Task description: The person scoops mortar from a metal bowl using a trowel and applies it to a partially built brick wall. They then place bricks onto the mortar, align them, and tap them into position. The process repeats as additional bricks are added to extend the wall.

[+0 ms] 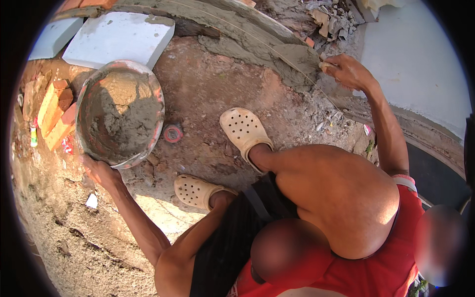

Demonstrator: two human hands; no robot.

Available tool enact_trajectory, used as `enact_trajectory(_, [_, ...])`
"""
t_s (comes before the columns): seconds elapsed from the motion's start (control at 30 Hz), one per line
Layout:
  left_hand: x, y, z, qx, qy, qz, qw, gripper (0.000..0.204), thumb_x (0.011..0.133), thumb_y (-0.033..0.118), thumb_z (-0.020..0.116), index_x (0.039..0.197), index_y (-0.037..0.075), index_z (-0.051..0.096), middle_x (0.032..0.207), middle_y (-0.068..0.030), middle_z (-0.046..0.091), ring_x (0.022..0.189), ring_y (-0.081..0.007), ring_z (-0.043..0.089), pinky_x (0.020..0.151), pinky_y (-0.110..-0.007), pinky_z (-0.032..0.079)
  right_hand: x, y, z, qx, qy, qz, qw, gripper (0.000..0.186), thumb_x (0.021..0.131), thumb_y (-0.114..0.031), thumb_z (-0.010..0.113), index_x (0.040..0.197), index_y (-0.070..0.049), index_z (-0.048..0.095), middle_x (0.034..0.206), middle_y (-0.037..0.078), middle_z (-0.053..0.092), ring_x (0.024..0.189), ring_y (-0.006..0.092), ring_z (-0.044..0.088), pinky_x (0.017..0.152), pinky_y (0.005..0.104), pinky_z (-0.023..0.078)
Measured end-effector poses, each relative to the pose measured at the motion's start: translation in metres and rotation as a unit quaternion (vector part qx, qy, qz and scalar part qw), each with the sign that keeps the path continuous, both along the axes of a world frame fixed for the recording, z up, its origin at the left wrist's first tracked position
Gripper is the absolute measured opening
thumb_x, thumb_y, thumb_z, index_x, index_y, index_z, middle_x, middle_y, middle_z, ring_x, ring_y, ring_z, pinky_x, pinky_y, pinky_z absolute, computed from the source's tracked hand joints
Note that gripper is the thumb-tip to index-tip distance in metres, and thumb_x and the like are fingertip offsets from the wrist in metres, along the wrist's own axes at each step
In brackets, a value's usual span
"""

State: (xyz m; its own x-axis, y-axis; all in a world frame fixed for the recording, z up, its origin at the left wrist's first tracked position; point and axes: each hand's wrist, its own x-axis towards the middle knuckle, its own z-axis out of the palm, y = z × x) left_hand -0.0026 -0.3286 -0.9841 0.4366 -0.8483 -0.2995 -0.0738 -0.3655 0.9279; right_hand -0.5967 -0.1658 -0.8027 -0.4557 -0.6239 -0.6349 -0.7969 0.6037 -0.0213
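A wide round bowl (159, 106) of wet grey mortar (118, 126) stands on the ground at the left. My left hand (100, 173) grips its near rim, the fingers partly hidden against the outer wall. At the upper right my right hand (349, 72) is closed round the pale handle of what looks like a trowel (324, 65). Its blade cannot be told apart from the grey mortar beside it. That mortar lies along a low course of wall (247, 42), just left of the hand. A thin string (269, 48) runs over it.
White blocks (116, 39) lie behind the bowl, and orange bricks (57, 109) to its left. A small red-rimmed round object (172, 133) sits beside the bowl. Rubble (336, 20) lies at the far right, near a pale wall (415, 59). My clogs (242, 129) rest on the dirt.
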Motion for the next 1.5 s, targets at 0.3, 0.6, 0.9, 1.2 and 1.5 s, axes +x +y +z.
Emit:
enact_trajectory(0.3, [0.009, -0.005, -0.013, -0.029, -0.042, 0.003, 0.999, 0.062, 0.111, 0.046, 0.043, 0.124, -0.014, 0.057, 0.124, -0.0205, 0.063, 0.103, -0.0264, 0.059, 0.092, -0.041, 0.051, -0.024, 0.044, 0.019, 0.05, 0.076, 0.117, 0.989, 0.025, 0.092, -0.021, 0.06, 0.097, 0.001, 0.071, 0.077, 0.021, 0.067, 0.068, 0.0376, 0.068, 0.063, 0.0486, 0.053])
enact_trajectory(0.6, [0.009, -0.004, -0.009, -0.033, -0.018, -0.01, 0.999, 0.06, 0.111, 0.045, 0.041, 0.129, -0.011, 0.054, 0.126, -0.0199, 0.062, 0.103, -0.027, 0.061, 0.091, -0.04, 0.052, 0.004, 0.03, 0.049, 0.092, 0.208, 0.168, 0.959, 0.021, 0.089, -0.02, 0.066, 0.098, -0.002, 0.072, 0.092, 0.024, 0.071, 0.092, 0.0474, 0.066, 0.083, 0.0522, 0.052])
enact_trajectory(0.9, [-0.011, 0.005, 0.005, -0.089, -0.053, -0.034, 0.994, 0.057, 0.113, 0.046, 0.035, 0.11, -0.004, 0.063, 0.087, -0.0045, 0.058, 0.083, -0.0133, 0.048, 0.077, -0.033, 0.043, 0.156, -0.089, 0.092, -0.223, -0.107, 0.321, 0.914, 0.041, 0.094, -0.012, 0.065, 0.134, -0.004, 0.065, 0.116, 0.022, 0.07, 0.099, 0.038, 0.069, 0.088, 0.0424, 0.054])
enact_trajectory(1.2, [-0.015, 0.054, 0.02, -0.082, 0.022, 0.046, 0.995, 0.061, 0.113, 0.048, 0.035, 0.122, -0.007, 0.059, 0.101, -0.0122, 0.065, 0.093, -0.0181, 0.057, 0.087, -0.038, 0.047, 0.328, -0.154, 0.039, -0.161, -0.09, 0.576, 0.797, 0.04, 0.092, -0.016, 0.068, 0.13, -0.003, 0.067, 0.106, 0.018, 0.07, 0.097, 0.0372, 0.067, 0.087, 0.0462, 0.053])
enact_trajectory(1.5, [0.089, -0.014, 0.004, -0.014, -0.037, 0.065, 0.997, 0.073, 0.1, 0.06, 0.057, 0.122, -0.009, 0.055, 0.096, -0.0128, 0.064, 0.084, -0.0234, 0.063, 0.074, -0.037, 0.053, 0.331, -0.201, 0.052, -0.241, -0.187, 0.367, 0.879, 0.045, 0.1, -0.033, 0.064, 0.134, -0.004, 0.065, 0.122, 0.022, 0.07, 0.111, 0.0413, 0.067, 0.095, 0.0474, 0.052])
